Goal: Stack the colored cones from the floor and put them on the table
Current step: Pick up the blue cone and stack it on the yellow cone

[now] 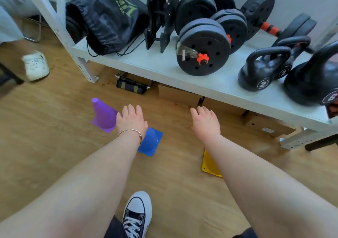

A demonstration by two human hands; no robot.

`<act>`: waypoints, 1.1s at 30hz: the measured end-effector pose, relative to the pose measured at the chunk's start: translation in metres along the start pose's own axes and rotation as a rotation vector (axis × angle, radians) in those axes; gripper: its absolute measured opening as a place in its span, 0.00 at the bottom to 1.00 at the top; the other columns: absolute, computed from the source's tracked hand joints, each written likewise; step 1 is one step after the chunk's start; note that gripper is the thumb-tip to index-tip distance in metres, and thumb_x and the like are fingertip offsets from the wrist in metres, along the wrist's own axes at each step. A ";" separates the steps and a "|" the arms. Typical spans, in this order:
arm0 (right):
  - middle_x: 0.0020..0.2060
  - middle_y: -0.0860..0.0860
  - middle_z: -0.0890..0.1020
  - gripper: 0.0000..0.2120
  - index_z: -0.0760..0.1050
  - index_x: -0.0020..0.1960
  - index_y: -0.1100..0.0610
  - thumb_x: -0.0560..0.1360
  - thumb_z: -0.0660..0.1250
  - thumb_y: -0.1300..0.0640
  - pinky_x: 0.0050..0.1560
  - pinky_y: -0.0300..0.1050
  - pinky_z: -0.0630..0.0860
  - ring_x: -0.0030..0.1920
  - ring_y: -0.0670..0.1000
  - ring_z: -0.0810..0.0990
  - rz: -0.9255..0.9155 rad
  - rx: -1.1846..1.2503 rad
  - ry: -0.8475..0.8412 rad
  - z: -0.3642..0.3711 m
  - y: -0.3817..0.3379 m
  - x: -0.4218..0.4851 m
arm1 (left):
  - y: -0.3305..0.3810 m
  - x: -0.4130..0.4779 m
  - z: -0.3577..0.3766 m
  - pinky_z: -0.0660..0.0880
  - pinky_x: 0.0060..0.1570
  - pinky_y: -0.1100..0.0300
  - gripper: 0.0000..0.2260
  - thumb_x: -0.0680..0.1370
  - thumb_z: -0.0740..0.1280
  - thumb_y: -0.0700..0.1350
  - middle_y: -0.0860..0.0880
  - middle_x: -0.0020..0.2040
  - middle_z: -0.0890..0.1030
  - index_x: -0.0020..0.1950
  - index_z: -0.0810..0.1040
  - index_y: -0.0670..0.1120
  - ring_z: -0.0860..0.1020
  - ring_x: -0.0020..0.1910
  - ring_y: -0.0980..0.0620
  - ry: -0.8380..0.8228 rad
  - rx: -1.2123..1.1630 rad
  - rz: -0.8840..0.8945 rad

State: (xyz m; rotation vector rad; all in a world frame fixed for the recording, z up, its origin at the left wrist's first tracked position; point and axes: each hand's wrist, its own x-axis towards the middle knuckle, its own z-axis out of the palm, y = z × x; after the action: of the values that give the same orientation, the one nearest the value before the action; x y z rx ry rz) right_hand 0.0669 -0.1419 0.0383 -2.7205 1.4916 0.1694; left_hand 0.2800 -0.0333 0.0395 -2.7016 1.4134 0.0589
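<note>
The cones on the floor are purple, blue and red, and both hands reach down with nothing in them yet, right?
Not quite: the head view shows the third cone is yellow, not red. The purple cone and blue cone are there, and the left hand and right hand are empty.

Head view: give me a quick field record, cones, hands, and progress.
cones on floor: purple cone, blue cone, yellow cone
stacked: none, all three stand apart
left hand: open, empty, above the purple and blue cones
right hand: open, empty, over bare floor
yellow cone: partly hidden by the right forearm
table: holds weights, no cones
</note>
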 end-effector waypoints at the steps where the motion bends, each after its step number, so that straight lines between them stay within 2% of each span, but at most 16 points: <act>1: 0.71 0.57 0.71 0.26 0.63 0.74 0.55 0.77 0.62 0.62 0.75 0.56 0.60 0.76 0.59 0.62 -0.019 0.001 -0.024 0.008 -0.010 0.003 | -0.011 0.001 0.011 0.69 0.70 0.46 0.25 0.79 0.64 0.56 0.43 0.68 0.72 0.71 0.67 0.45 0.67 0.71 0.43 -0.007 -0.042 -0.058; 3: 0.72 0.57 0.70 0.25 0.63 0.74 0.55 0.78 0.59 0.64 0.76 0.57 0.59 0.76 0.59 0.62 -0.054 0.003 -0.080 0.028 -0.032 0.007 | -0.031 0.000 0.036 0.70 0.69 0.45 0.25 0.79 0.64 0.55 0.42 0.68 0.72 0.71 0.67 0.44 0.68 0.71 0.42 -0.030 -0.100 -0.142; 6: 0.70 0.56 0.71 0.24 0.65 0.73 0.55 0.77 0.60 0.64 0.74 0.55 0.61 0.74 0.58 0.65 -0.055 0.040 -0.134 0.055 -0.061 0.009 | -0.056 -0.001 0.069 0.67 0.72 0.45 0.28 0.79 0.66 0.54 0.42 0.73 0.69 0.75 0.63 0.44 0.65 0.75 0.43 -0.104 -0.078 -0.157; 9: 0.67 0.55 0.74 0.22 0.67 0.70 0.55 0.76 0.66 0.58 0.70 0.52 0.65 0.70 0.58 0.69 -0.037 0.084 -0.197 0.069 -0.080 0.007 | -0.074 -0.002 0.085 0.66 0.73 0.46 0.31 0.78 0.68 0.53 0.43 0.75 0.66 0.76 0.61 0.45 0.63 0.76 0.44 -0.179 -0.023 -0.078; 13: 0.67 0.54 0.74 0.27 0.67 0.70 0.54 0.75 0.70 0.50 0.69 0.51 0.66 0.69 0.58 0.70 -0.057 0.104 -0.224 0.065 -0.090 0.005 | -0.079 0.004 0.085 0.68 0.69 0.49 0.32 0.76 0.70 0.53 0.44 0.71 0.69 0.76 0.61 0.48 0.67 0.72 0.45 -0.225 0.006 -0.008; 17: 0.69 0.54 0.72 0.29 0.64 0.73 0.54 0.76 0.70 0.49 0.68 0.51 0.66 0.70 0.58 0.70 -0.051 0.095 -0.251 0.055 -0.087 0.008 | -0.071 0.024 0.072 0.71 0.64 0.48 0.32 0.77 0.71 0.50 0.44 0.70 0.70 0.78 0.59 0.48 0.69 0.70 0.43 -0.327 0.057 0.070; 20: 0.71 0.54 0.71 0.31 0.64 0.74 0.54 0.76 0.70 0.48 0.68 0.52 0.67 0.70 0.58 0.70 -0.032 0.092 -0.279 0.046 -0.081 0.010 | -0.065 0.042 0.049 0.72 0.62 0.46 0.33 0.76 0.73 0.53 0.45 0.71 0.70 0.76 0.61 0.48 0.69 0.71 0.43 -0.450 0.031 0.095; 22: 0.72 0.54 0.71 0.32 0.63 0.75 0.54 0.76 0.70 0.48 0.69 0.52 0.68 0.71 0.57 0.70 -0.028 0.112 -0.275 0.043 -0.081 0.017 | -0.066 0.049 0.044 0.73 0.62 0.46 0.32 0.76 0.73 0.53 0.45 0.71 0.70 0.75 0.63 0.48 0.69 0.71 0.43 -0.459 0.027 0.110; 27: 0.70 0.53 0.72 0.31 0.63 0.74 0.54 0.76 0.70 0.48 0.66 0.51 0.67 0.69 0.57 0.71 -0.036 0.173 -0.304 0.068 -0.096 0.038 | -0.080 0.046 0.088 0.73 0.65 0.46 0.35 0.75 0.74 0.52 0.46 0.74 0.69 0.77 0.61 0.48 0.69 0.72 0.43 -0.481 0.031 0.146; 30: 0.67 0.54 0.73 0.30 0.63 0.73 0.54 0.75 0.70 0.48 0.63 0.51 0.69 0.67 0.58 0.73 -0.045 0.199 -0.386 0.091 -0.110 0.042 | -0.074 0.048 0.108 0.73 0.68 0.46 0.35 0.76 0.73 0.51 0.45 0.74 0.69 0.78 0.60 0.48 0.70 0.72 0.42 -0.521 -0.022 0.165; 33: 0.64 0.55 0.75 0.35 0.60 0.76 0.53 0.74 0.70 0.46 0.60 0.52 0.73 0.65 0.58 0.75 -0.046 0.231 -0.510 0.106 -0.122 0.044 | -0.065 0.050 0.118 0.73 0.69 0.45 0.32 0.77 0.72 0.49 0.45 0.73 0.70 0.78 0.62 0.48 0.70 0.71 0.41 -0.582 -0.107 0.165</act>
State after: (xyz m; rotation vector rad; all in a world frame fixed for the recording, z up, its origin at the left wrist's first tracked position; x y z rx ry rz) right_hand 0.1849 -0.1038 -0.0745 -2.2908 1.2139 0.5961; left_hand 0.3631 -0.0258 -0.0773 -2.3351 1.4521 0.8724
